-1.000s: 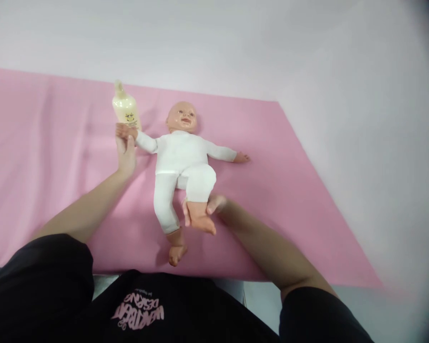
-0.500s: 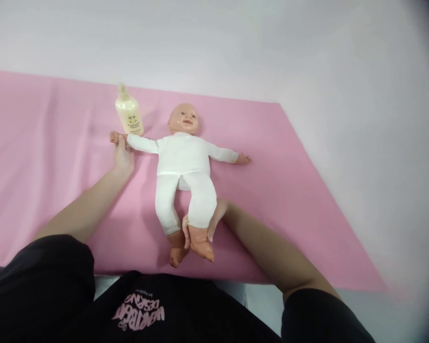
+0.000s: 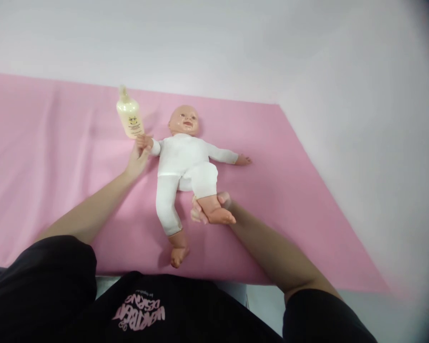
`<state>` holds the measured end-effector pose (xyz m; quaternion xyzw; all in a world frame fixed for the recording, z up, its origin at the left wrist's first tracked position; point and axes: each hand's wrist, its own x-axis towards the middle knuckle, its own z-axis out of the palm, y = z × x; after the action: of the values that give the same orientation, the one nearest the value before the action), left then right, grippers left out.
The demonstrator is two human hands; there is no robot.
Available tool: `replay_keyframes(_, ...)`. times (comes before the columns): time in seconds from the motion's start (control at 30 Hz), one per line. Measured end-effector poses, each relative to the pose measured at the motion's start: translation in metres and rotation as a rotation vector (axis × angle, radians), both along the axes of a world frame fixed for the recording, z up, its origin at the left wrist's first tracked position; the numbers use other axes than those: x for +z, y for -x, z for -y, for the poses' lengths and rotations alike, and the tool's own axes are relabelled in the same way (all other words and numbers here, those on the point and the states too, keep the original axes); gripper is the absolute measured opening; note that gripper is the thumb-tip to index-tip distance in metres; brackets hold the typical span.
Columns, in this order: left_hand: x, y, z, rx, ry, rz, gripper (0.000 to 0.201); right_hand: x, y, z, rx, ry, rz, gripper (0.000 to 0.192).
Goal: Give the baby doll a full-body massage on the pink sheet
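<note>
Your left hand (image 3: pixel 137 159) holds the doll (image 3: pixel 184 159) by its wrist, fingers closed around the small arm, which is folded in toward the chest. Your right hand (image 3: pixel 210 207) cups the doll's bent leg at the ankle, fingers wrapped under the bare foot, the knee pushed up toward the belly. The doll lies on its back in a white suit, near the middle of the pink sheet (image 3: pixel 57 181), head toward the far edge.

To do this bend well, I judge you should keep both grips light and close to the joints, let the knee fold in its own line rather than twisting outward, and hold the torso flat so it does not slide. Watch the cream bottle (image 3: pixel 129 114) just beyond your left hand: it leans, and the doll's fist is almost against it, so a wide sweep of that arm could knock it.

Your right fingertips are mostly hidden behind the foot, so how firmly they close is hard to judge. Your left thumb is not clearly visible. The bottle's label is too small to read, and I cannot tell whether it stands or is tipping. The right side of the view is blurred.
</note>
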<state>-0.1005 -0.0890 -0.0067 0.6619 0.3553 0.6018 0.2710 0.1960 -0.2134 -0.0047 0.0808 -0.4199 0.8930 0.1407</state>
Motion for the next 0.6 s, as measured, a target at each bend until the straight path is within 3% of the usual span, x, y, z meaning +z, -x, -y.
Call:
replay_keyframes(0.1,0.008,-0.007,0.015,-0.06,-0.037,-0.157,0.057,0.002,0.0,0.001,-0.14,0.024,-0.154,0.056)
replay_keyframes(0.33,0.023,-0.014,0.028,-0.245,-0.17,-0.653,0.06,0.019,0.001,-0.007,-0.507,0.15,0.088,0.053)
replay_keyframes(0.6,0.031,-0.015,0.031,-0.251,-0.152,-0.718,0.065,0.019,0.003,-0.006,-0.52,0.175,0.106,0.051)
